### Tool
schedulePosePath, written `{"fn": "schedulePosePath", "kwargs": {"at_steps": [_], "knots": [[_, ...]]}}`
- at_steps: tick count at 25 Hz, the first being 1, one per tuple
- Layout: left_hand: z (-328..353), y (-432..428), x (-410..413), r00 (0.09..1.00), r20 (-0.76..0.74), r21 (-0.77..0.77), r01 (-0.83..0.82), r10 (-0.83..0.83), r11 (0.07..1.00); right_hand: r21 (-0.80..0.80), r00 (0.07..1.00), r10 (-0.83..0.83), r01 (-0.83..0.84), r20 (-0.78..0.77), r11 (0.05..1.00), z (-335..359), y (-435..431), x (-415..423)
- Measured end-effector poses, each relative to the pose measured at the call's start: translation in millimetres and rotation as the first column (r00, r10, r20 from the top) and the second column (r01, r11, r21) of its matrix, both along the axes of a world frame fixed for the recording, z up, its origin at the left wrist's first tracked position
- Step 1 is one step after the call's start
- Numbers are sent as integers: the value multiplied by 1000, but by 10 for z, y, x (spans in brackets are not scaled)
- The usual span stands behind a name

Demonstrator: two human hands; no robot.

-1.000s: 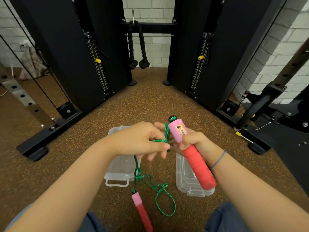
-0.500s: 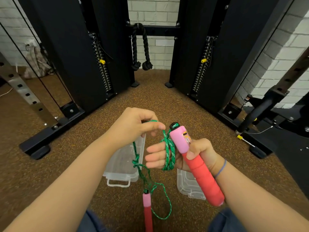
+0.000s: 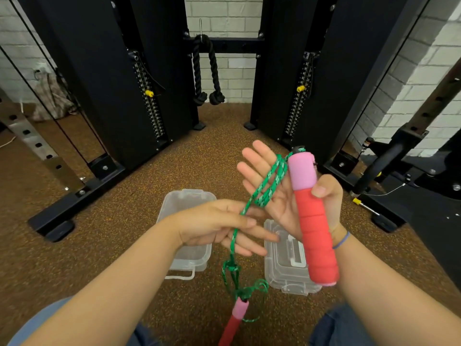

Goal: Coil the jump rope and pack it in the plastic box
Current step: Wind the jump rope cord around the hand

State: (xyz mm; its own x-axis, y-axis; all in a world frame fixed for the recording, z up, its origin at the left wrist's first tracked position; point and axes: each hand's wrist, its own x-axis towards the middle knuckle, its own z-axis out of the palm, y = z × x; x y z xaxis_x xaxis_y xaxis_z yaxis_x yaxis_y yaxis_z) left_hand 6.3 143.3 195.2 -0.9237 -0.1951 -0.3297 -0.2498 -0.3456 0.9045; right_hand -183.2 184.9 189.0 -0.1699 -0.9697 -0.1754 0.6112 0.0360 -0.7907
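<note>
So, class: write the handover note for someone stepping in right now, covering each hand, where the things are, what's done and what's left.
Right hand: palm open, thumb pinning one pink-red handle; green rope looped a few turns around the palm.
Left hand: fingers loosely guiding the rope below the loops.
Second handle dangles low, with tangled rope above it.
Clear box and lid lie open on the floor.
Left: finish coiling, pack, close.
</note>
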Motion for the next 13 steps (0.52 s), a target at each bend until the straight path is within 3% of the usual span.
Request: {"fn": "schedulePosePath", "kwargs": {"at_steps": [2,3,5,8,9,13], "knots": [[-45,-10,40,990,-44,84,135,-132,987,-209,959,240,-207,148,956,-1,-75,16],[-62,-10,50,982,-73,93,183,-176,979,-191,920,290,-245,265,951,9,-94,8],[-70,-19,55,966,-91,97,248,-240,964,-273,874,365,-284,320,919,-34,-159,-54],[-31,-58,76,957,-58,117,288,-283,950,-290,907,381,-322,176,901,-30,-50,77],[-8,-65,81,958,-30,114,288,-286,951,-246,885,432,-386,174,889,-93,-64,105],[89,-88,100,972,137,60,183,-190,981,-195,795,595,-605,-116,772,-201,-18,108]]}}
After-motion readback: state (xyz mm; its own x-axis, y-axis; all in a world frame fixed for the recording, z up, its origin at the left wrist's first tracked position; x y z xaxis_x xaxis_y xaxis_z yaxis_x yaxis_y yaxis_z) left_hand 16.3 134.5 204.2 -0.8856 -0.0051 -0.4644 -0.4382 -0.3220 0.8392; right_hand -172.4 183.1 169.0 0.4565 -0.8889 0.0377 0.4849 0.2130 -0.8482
